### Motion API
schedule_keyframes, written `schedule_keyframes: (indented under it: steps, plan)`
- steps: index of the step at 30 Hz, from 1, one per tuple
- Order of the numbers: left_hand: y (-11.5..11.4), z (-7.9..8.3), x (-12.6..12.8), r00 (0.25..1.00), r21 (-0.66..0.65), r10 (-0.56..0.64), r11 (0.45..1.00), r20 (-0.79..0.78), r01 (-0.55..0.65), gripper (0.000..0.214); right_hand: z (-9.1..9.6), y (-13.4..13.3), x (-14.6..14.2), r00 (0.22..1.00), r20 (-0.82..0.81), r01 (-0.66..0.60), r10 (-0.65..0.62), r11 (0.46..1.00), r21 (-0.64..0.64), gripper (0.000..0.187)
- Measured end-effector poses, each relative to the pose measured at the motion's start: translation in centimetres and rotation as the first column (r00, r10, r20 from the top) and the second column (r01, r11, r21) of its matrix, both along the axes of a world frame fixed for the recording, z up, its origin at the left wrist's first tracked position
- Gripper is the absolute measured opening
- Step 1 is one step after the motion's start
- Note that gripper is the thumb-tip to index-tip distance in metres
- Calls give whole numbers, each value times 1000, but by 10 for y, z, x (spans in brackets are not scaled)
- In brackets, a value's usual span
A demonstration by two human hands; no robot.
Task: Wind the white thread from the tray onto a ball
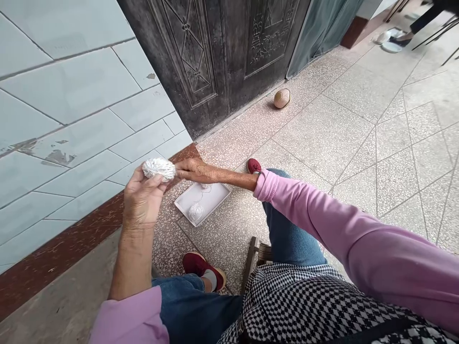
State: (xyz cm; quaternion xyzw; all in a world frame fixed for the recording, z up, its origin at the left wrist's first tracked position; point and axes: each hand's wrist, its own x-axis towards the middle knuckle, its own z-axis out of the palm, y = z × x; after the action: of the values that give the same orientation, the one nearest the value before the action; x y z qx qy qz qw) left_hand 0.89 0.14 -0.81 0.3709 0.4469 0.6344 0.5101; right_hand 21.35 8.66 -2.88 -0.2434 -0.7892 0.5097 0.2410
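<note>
Left hand (145, 186): fingers and thumb clamped on a shiny silvery-white wound ball of yarn (158, 168), held up in the air beyond the left edge of the tray below. Right hand (190, 168): at the ball's right side, fingertips partly hidden; can't tell if they're pinching anything. White shallow rectangular tray (215, 195) on the speckled stone floor (358, 157), below the right wrist. Second silvery-white round yarn ball (196, 211) inside, by its left short edge, near the near corner. Tan-pink ball (282, 98) on floor, near the dark metal door's (229, 57) bottom edge.
</note>
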Motion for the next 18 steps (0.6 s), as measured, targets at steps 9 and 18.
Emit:
schedule_keyframes:
  steps: [9,18]
  plan:
    - [7,-15,-13,934,-13,175,982,-312,-188,91,16,-22,5,993,-14,-115,115,993,-17,31]
    - [-5,1,0,936,-192,-221,966,-273,172,73,26,0,23,992,-50,113,-117,991,-72,33]
